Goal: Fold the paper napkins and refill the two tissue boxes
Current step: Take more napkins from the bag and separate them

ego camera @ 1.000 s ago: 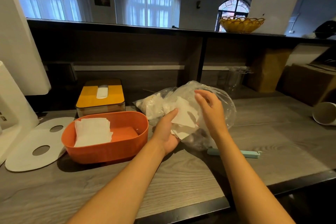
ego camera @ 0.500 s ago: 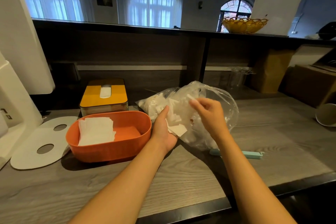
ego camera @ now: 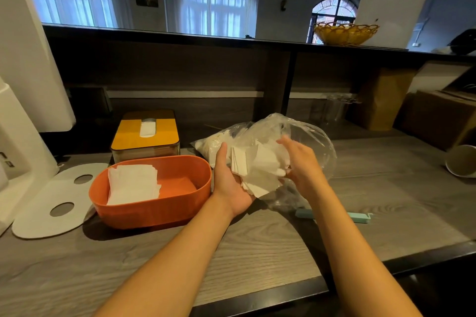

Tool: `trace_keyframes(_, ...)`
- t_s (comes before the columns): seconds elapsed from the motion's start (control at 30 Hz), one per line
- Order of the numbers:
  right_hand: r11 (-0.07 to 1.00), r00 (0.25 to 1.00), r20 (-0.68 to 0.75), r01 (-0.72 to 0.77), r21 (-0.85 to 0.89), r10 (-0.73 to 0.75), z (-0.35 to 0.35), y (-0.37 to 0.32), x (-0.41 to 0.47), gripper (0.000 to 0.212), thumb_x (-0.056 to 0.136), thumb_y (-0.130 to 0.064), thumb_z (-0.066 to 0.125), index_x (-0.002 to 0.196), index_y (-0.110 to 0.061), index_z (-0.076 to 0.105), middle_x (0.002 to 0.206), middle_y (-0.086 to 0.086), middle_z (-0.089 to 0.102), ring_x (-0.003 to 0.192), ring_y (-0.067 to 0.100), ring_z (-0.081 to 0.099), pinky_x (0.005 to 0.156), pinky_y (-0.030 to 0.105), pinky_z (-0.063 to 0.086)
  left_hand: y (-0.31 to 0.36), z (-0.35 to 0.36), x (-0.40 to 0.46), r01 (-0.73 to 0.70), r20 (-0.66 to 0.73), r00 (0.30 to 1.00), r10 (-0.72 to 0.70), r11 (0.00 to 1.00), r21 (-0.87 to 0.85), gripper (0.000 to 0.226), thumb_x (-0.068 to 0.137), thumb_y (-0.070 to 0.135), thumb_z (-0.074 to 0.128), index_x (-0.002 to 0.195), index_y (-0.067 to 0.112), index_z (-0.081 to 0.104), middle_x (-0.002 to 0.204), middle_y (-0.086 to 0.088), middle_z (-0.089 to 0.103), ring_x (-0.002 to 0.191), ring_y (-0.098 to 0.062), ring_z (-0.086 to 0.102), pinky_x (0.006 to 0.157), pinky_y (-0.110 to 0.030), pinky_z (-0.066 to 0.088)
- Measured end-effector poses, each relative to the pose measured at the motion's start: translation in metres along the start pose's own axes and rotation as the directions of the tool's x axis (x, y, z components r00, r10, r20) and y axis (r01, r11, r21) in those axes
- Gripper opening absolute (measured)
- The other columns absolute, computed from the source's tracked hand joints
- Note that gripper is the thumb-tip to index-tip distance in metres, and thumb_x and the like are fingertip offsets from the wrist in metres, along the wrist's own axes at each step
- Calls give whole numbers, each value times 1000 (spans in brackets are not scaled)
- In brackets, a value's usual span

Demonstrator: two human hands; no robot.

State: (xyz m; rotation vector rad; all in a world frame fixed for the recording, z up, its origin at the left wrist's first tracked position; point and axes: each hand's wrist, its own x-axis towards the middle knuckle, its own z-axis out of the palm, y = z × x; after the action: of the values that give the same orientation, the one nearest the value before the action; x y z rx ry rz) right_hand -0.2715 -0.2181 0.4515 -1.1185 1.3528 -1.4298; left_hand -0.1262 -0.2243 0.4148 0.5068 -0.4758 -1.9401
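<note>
Holding napkins [ego camera: 260,172] in both hands, orange box [ego camera: 154,210] half filled

White cup [ego camera: 462,163] cut by right edge; bag contents [ego camera: 219,143] perhaps napkins.

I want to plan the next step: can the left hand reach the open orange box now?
Probably yes. The left hand is just beside the orange box, whose top is open, but it holds napkins in its grip.
</note>
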Motion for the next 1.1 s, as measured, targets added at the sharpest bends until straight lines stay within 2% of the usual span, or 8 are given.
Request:
trace_keyframes(0.13, 998, 996, 53, -64, -8, 65, -2, 1, 2, 44, 91, -48, 64, 126, -21, 59, 130, 2, 59, 116, 23, 58, 89, 39, 55, 0, 2, -2, 10, 36, 999, -11, 1000, 8, 72, 86, 67, 53, 139, 18, 57, 130, -19, 66, 122, -39, 61, 99, -54, 49)
trace_keyframes(0.27, 995, 993, 112, -46, 93, 36, -8, 2, 2, 54, 89, -6, 70, 139, -15, 52, 119, 2, 63, 104, 23, 65, 79, 34, 59, 1, 3, -4, 5, 31, 999, -5, 1000, 0, 64, 87, 63, 54, 129, 15, 63, 122, -19, 70, 114, -38, 66, 95, -51, 52)
trace_keyframes(0.4, 971, 1000, 19, 17, 238, -22, -15, -3, 2, 38, 91, -1, 64, 128, -8, 62, 113, 11, 70, 94, 24, 72, 72, 37, 62, -1, 0, -2, -11, 11, 1000, 11, 999, -36, 62, 84, 63, 57, 126, 18, 65, 124, -18, 69, 118, -39, 62, 108, -57, 43)
trace_keyframes(0.57, 918, 997, -54, 65, 390, -48, -22, -7, 3, 24, 97, -12, 60, 120, -11, 67, 111, 9, 73, 102, 27, 71, 84, 47, 60, 0, -4, 2, -20, -12, 1000, 20, 999, -35, 63, 90, 65, 52, 132, 19, 63, 125, -17, 69, 120, -40, 62, 110, -59, 40)
trace_keyframes(0.7, 974, 982, 4, 185, 129, -187, -14, -4, -3, 20, 94, -11, 64, 113, -15, 69, 101, 5, 74, 87, 19, 73, 72, 34, 60, -3, 4, -6, 1, 16, 1000, -2, 997, 75, 46, 96, 50, 53, 125, 16, 65, 114, -15, 74, 102, -33, 69, 86, -47, 55)
trace_keyframes(0.9, 941, 955, 40, 296, -164, -293, -6, 1, -1, 23, 101, -15, 55, 96, -33, 69, 88, -11, 71, 81, 5, 68, 70, 22, 57, -6, 5, -7, 47, 33, 998, -50, 995, 89, 36, 98, 36, 48, 120, 14, 66, 109, -17, 74, 102, -37, 66, 82, -49, 53)
trace_keyframes(1.0, 922, 955, 86, 295, -251, -283, -4, 5, 4, 23, 101, -20, 55, 121, -27, 66, 109, -9, 66, 101, 15, 63, 81, 26, 54, -7, 3, -5, 44, 20, 999, -45, 996, 76, 37, 98, 36, 46, 120, 14, 66, 114, -18, 73, 109, -39, 64, 92, -53, 51)
trace_keyframes(1.1, 803, 926, 150, 374, -464, -345, -7, 9, 9, 45, 95, -22, 65, 138, -30, 54, 130, -8, 51, 117, 13, 50, 92, 27, 49, -7, 3, -7, 38, 37, 999, -40, 998, 54, 38, 98, 37, 46, 119, 13, 68, 121, -19, 71, 116, -39, 63, 100, -55, 47)
